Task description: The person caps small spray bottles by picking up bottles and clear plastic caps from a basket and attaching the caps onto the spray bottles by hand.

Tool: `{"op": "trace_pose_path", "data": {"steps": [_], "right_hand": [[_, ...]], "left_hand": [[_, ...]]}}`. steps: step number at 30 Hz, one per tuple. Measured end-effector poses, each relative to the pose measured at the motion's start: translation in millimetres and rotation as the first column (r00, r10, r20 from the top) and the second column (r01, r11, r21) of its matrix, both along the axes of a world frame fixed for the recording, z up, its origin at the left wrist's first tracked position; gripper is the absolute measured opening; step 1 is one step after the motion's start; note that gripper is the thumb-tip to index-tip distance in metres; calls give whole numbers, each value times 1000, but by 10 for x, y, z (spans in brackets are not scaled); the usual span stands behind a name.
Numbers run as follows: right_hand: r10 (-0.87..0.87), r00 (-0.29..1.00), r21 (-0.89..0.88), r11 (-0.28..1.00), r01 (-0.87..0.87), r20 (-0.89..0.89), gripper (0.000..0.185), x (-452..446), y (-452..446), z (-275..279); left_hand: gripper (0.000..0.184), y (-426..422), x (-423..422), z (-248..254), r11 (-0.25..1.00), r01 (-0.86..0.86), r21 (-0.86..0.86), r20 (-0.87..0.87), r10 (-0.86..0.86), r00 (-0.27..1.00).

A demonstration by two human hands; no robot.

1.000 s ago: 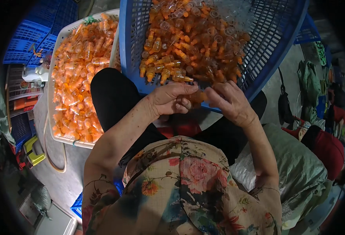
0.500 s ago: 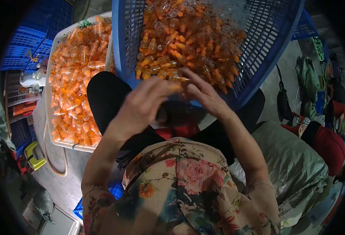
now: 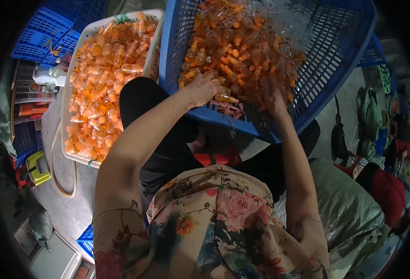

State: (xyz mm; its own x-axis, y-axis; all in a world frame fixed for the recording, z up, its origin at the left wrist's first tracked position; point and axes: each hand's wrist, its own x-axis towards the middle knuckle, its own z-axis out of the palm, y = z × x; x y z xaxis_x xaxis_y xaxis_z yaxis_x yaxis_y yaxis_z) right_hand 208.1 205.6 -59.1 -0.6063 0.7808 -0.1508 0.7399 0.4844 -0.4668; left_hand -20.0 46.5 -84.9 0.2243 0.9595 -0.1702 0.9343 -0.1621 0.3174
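A big blue plastic basket (image 3: 323, 88) leans against my knees, holding a heap of small clear bottles with orange caps (image 3: 235, 60). My left hand (image 3: 202, 89) lies over the bottles at the near left rim, fingers apart, touching some of them. Just beyond its fingertips a small orange bottle (image 3: 226, 96) lies at the heap's edge. My right hand (image 3: 274, 97) reaches into the near right side of the heap. Its fingers are blurred and partly hidden among the bottles, so their grip is unclear.
To the left stands a white basket (image 3: 65, 135) full of orange-capped bottles. Clear plastic pieces (image 3: 291, 23) lie at the blue basket's far side. A large grey-green sack (image 3: 349, 204) is at my right, with a person in red (image 3: 393, 193) beyond it. Blue crates (image 3: 42, 28) stand far left.
My hands were together above the basket's near rim, with something orange at the left fingers. They have moved apart and down into the heap. The view has shifted slightly.
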Motion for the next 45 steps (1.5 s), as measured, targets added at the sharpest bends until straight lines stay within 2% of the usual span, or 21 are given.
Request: {"op": "trace_pose_path", "data": {"steps": [1,3,7,9,10,12,16,18,22,24,25,26,27,28,31,33,34,36,37,40,45], "right_hand": [[-43,984,-323,946,-16,-173,38,98,-67,141],[-28,969,-319,946,-54,-246,36,271,-242,358],[179,862,-73,968,-241,-474,30,442,-473,464],[311,817,47,943,-331,-486,34,372,-659,663],[448,757,169,891,-422,-475,38,322,-721,753],[552,740,287,833,-473,-384,42,316,-749,792],[727,641,389,680,-622,-247,47,323,-781,873],[735,621,381,675,-632,-272,47,311,-790,910],[534,720,103,828,-551,-444,35,356,-905,816],[325,794,-142,880,-453,-514,29,343,-1049,732],[96,845,-384,860,-337,-526,26,344,-1096,676],[92,847,-383,863,-330,-523,26,375,-1118,568],[-275,802,-769,556,-317,-530,29,375,-1143,499],[-581,736,-927,95,-363,-348,33,357,-1139,449],[-650,724,-933,-60,-354,-233,37,201,-1189,583],[-567,758,-934,59,-353,-322,37,31,-1145,691],[-471,790,-919,178,-352,-393,38,-52,-1071,706],[70,863,-328,907,-264,-501,40,-113,-684,569],[80,916,-124,982,-139,-393,41,-84,-392,408],[57,989,483,876,18,-139,44,-92,356,90],[97,992,680,723,-122,75,38,-407,770,-24]], "left_hand": [[44,29,7,124,1000,1,-1,5,-1,1000],[42,73,11,501,881,-153,-447,161,248,955],[46,-107,120,591,950,-290,-112,439,309,843],[47,-140,224,804,820,-180,-543,704,561,435],[47,-192,268,790,820,-178,-543,703,560,438],[42,-307,337,749,714,141,-686,715,697,-51],[34,-427,400,787,580,428,-693,567,805,-172],[30,-470,481,766,573,544,-613,416,819,-394],[34,-485,601,920,660,445,-605,525,751,-400],[36,-497,709,959,871,-95,-482,778,475,411],[36,-540,767,948,872,-94,-481,781,474,407],[38,-589,834,925,964,-210,-162,710,262,653],[42,-606,877,939,958,-213,193,510,88,856],[42,-603,868,967,957,-208,201,507,80,858],[47,-614,719,1156,932,-122,341,390,-22,921],[51,-684,462,1375,945,-41,325,264,-49,963],[56,-756,315,1477,926,-129,355,174,70,982],[65,-974,-40,1686,849,-286,444,-89,360,929],[69,-1041,-173,1754,789,-344,509,-251,518,817],[71,-1000,-180,1628,609,-512,606,-60,676,734],[34,-121,428,701,907,-396,143,321,336,886]]}}
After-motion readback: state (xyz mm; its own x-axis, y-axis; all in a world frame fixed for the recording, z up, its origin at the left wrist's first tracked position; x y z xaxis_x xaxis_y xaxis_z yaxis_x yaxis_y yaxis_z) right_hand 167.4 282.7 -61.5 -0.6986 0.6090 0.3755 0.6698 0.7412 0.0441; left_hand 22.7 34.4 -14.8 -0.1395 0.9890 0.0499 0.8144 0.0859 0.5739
